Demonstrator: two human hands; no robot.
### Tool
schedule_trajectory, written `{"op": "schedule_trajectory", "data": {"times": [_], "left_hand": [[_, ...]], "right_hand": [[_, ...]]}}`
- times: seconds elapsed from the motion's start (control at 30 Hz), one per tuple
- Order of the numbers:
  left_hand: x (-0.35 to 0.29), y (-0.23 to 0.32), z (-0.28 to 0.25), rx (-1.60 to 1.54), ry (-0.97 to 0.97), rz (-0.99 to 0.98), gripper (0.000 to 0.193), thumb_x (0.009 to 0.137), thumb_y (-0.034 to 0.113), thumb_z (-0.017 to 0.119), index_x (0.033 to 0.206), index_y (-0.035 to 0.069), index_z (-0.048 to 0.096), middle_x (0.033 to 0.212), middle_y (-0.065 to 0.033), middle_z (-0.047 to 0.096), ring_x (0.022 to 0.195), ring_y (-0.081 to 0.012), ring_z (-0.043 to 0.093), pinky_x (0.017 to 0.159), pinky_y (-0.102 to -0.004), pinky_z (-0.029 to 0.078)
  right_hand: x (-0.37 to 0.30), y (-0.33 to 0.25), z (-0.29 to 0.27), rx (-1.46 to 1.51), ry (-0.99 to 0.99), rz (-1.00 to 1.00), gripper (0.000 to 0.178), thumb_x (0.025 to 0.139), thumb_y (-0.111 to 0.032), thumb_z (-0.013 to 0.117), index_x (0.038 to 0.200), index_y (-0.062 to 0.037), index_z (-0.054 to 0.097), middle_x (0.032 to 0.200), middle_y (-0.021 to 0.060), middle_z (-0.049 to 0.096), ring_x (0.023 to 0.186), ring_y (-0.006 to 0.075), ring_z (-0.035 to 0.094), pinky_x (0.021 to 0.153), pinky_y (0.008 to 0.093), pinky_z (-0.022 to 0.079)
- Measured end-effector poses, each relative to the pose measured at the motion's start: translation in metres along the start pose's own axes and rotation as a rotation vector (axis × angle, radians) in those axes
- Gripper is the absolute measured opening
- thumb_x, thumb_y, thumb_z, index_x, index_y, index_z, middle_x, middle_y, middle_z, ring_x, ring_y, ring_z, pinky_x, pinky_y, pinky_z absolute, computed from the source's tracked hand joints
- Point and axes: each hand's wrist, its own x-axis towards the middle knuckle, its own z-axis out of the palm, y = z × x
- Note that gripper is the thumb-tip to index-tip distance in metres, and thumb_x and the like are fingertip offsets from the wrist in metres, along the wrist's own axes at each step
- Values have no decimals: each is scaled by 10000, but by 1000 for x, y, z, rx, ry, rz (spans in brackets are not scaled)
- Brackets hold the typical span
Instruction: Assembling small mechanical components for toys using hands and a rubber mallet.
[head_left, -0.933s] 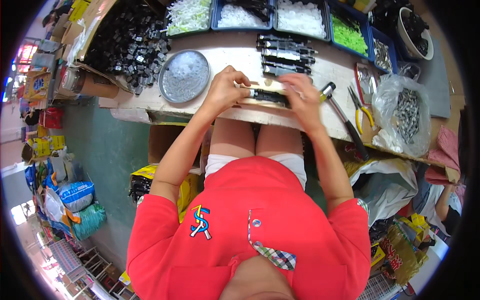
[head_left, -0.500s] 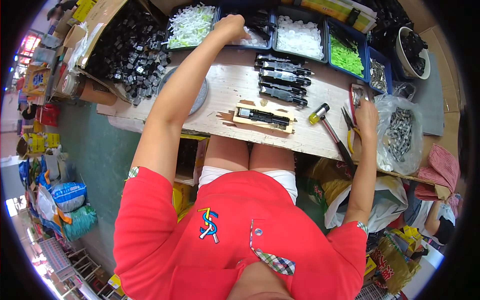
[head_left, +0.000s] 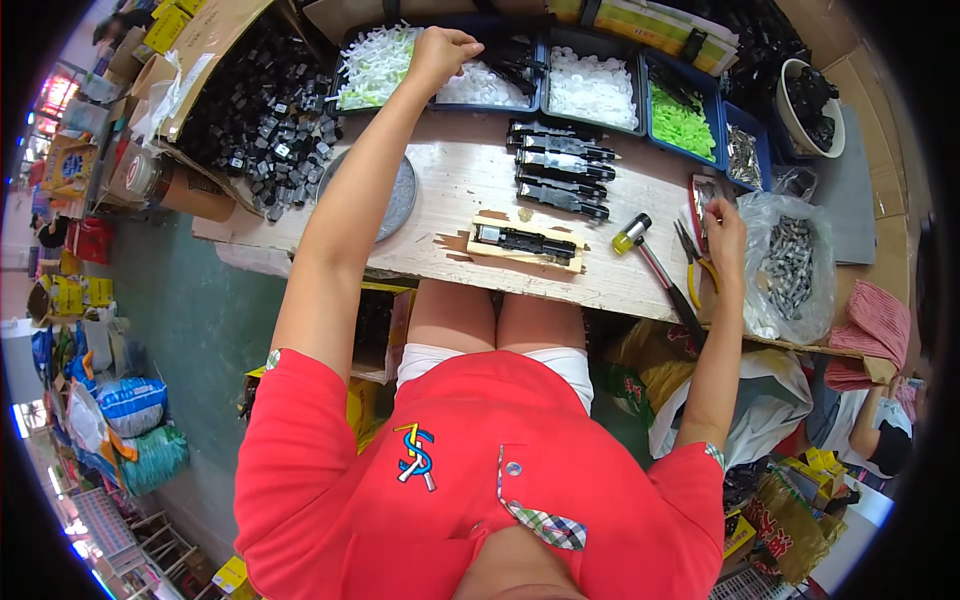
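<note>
My left hand (head_left: 440, 56) is over the bins at the back, fingers pinched together. Below its fingertips lie a bin of small white parts (head_left: 485, 86) and some long black pieces (head_left: 515, 62). Whatever is in the pinch is too small to make out. On the right, my right hand (head_left: 726, 238) has its fingers closed at the near end of a small red-edged tray (head_left: 704, 188); what they hold is hidden. Between my arms, a black mechanism with a silver part (head_left: 523, 241) lies in a pale wooden fixture (head_left: 485, 258) near the table's front edge.
Several black assemblies (head_left: 565, 160) lie in a column. A hammer (head_left: 655, 262) and yellow-handled pliers (head_left: 697, 262) lie at right, beside a plastic bag of metal parts (head_left: 790, 265). White rings (head_left: 592, 85) and green parts (head_left: 680, 120) fill bins. A round grey dish (head_left: 398, 200) sits under my left forearm.
My left hand has lifted from the bin of small white parts and shifted a little left. My right hand stays by the red-edged tray. The whole view has shifted slightly.
</note>
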Motion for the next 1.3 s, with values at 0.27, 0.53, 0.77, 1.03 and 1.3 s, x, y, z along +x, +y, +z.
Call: {"op": "schedule_trajectory", "data": {"times": [0.27,0.53,0.77,1.03,1.3], "left_hand": [[-119,24,-1,-1113,-426,-151,306,863,173,529,1094,-27,543,728,-7,525,563,-64,457,460,-204,373],[-233,18,23,-1203,-456,-318,186,773,-23,596,959,-22,580,844,-144,621,702,-182,618,574,-286,536],[-248,16,21,-1104,-404,-345,203,771,-11,615,968,-33,572,791,-117,618,678,-172,625,552,-262,526],[-246,18,21,-1045,-414,-310,322,748,-29,632,1053,5,535,775,-55,573,640,-134,607,539,-241,520],[-247,21,23,-1000,-387,-282,341,753,-42,622,1075,19,528,775,-53,571,649,-108,584,551,-227,515]], "right_hand": [[-33,-75,-16,784,3,219,54,834,-56,526,868,-48,566,744,-41,519,649,44,438,585,178,359],[-72,-198,34,1114,-527,-52,55,827,-48,545,874,-21,548,770,-27,516,697,40,467,624,176,387],[-82,-211,54,1091,-646,-113,49,827,-63,546,862,-29,542,773,-29,517,707,41,451,648,185,383],[-84,-208,58,1060,-708,-98,33,824,-56,543,841,-28,538,768,-21,509,707,49,445,647,192,382],[-83,-211,57,985,-692,-78,17,816,-38,544,820,-23,536,771,-6,501,700,63,442,642,207,381]]}}
